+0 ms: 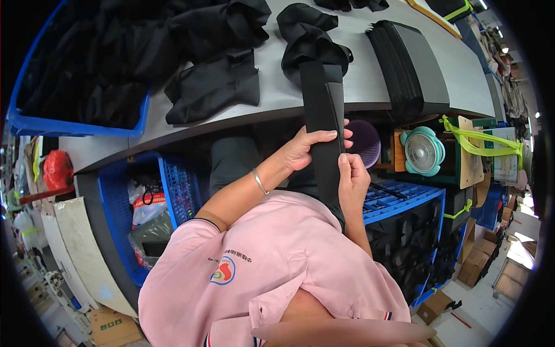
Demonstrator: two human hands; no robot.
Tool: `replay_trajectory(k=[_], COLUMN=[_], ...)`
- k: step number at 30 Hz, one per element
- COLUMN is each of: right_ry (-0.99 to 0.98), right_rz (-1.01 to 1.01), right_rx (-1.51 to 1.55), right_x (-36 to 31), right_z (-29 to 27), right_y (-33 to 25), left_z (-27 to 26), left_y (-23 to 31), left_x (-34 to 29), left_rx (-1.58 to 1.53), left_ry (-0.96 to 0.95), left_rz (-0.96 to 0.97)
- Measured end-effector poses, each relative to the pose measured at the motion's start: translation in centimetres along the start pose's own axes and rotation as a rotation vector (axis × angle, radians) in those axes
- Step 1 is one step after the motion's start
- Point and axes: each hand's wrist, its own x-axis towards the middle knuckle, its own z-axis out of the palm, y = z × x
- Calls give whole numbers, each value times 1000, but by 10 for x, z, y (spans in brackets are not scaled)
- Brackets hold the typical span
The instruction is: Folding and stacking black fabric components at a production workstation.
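A long black fabric strip [319,101] runs from the table's edge down toward my lap. My left hand [306,146], with a silver bangle at the wrist, grips it, thumb across the front and fingertips showing past its right edge. Just below, my right hand [352,178] pinches the strip's right edge between thumb and bent fingers. Along its upper right side, a folded layer with a greyer face lies against the black. At its far end, the strip meets a crumpled heap of black fabric [312,43] on the grey table [272,75].
Black cloth pieces [214,84] lie left of the heap, beside a blue bin [81,124] full of black fabric. A stack of black panels [413,66] stands right. Below the table are a blue crate [153,168], a purple basket [365,141] and a teal fan [423,151].
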Motion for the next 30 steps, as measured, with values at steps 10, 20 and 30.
replay_trajectory(k=[10,20,30], right_ry=[-235,-162,-52], right_rz=[72,-195,-345], right_rx=[441,122,-775], right_x=[12,60,60], right_z=[11,7,19], right_y=[11,5,-23], left_z=[3,-66,-6], left_y=[6,101,96], left_x=[-5,64,54], left_rx=[528,1752,1814], left_ry=[95,745,234], left_rz=[92,836,985])
